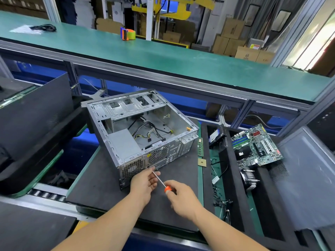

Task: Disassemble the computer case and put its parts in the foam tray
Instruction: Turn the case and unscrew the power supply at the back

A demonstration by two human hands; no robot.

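1. Two hands work one screwdriver [159, 180]: the right hand [183, 198] grips its orange handle, and the left hand [145, 180] pinches the metal shaft near the tip.
2. That tip points at the rear panel of the computer case [141, 131], just beside the round fan grilles.
3. Lying open side up on a dark mat [101, 185] on the counter, the case still has a power supply [125, 144] and loose cables [146, 129] inside.
4. To its right, the black foam tray [233, 182] holds a green circuit board [257, 145], a hard drive [215, 136] and a finned cooler [250, 178].
5. Farther off, a tape dispenser [127, 34] sits on the green shelf [163, 58].
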